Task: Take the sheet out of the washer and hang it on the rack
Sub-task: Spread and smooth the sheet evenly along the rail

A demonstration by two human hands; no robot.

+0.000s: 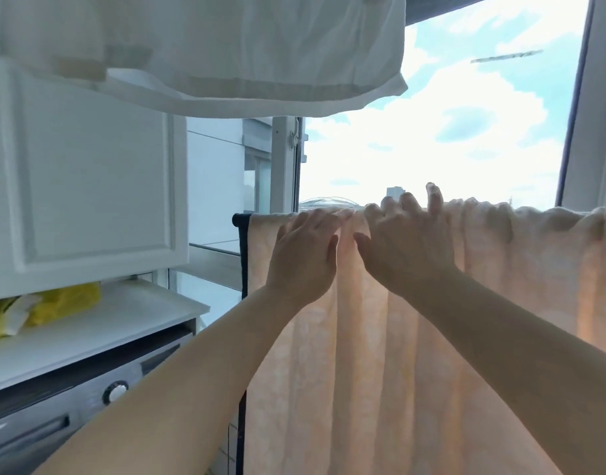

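The peach sheet (397, 337) is hanging bunched over the rack (240, 219). The left hand (305, 258) is lying flat-fingered against it; the right hand (407, 241) is curling over its top fold. A white garment (198, 49) is dangling overhead, the washer (54, 413) sitting lower left.

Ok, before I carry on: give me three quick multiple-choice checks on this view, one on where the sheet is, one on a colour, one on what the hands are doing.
1. Where is the sheet?
A. Inside the washer
B. Draped over the rack bar
C. On the shelf

2. What colour is the bag on the shelf?
A. Yellow
B. Blue
C. Red

3. How do the hands lie?
A. Both hang idle
B. Both at the sheet's top edge
C. One turns the washer dial

Answers:
1 B, the cloth hangs down from the bar.
2 A, it is plainly yellow.
3 B, left hand and right hand are on the fold at the bar.
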